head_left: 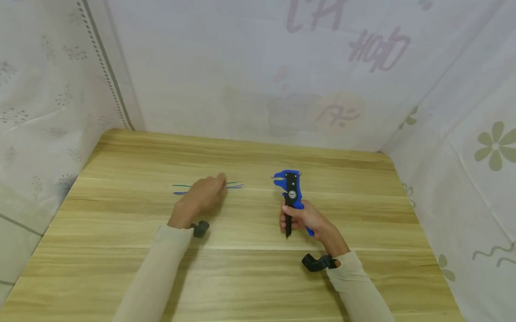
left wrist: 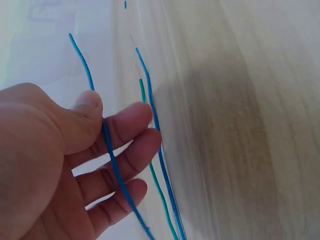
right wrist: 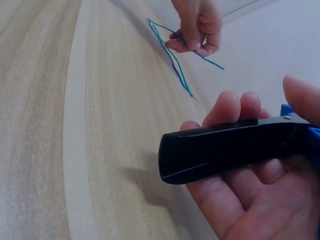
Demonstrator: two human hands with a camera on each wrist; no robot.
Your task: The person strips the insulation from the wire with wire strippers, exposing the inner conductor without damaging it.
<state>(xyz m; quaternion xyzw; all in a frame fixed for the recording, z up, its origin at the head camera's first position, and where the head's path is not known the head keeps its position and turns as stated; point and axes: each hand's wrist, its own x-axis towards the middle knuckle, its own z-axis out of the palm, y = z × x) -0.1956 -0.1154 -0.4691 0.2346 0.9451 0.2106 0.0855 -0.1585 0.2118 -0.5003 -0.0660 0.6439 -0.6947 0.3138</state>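
Observation:
My left hand (head_left: 204, 194) is over the table's far middle, pinching a blue wire (left wrist: 114, 162) between thumb and fingers; in the left wrist view one wire end sticks up past the thumb. Just beyond the fingertips, another blue wire (left wrist: 167, 185) and a green wire (left wrist: 158, 184) lie side by side on the wood. My right hand (head_left: 310, 218) grips a wire stripper (head_left: 292, 181) with a blue and black body, its nose up and pointing left toward the wires. In the right wrist view its black handle (right wrist: 215, 152) lies across the curled fingers.
A wood-grain table (head_left: 248, 289) spreads under both hands. Patterned white cloth (head_left: 198, 61) hangs behind it and along both sides. A black wrist mount (head_left: 319, 262) sits at the right cuff, and another mount (head_left: 201, 229) at the left.

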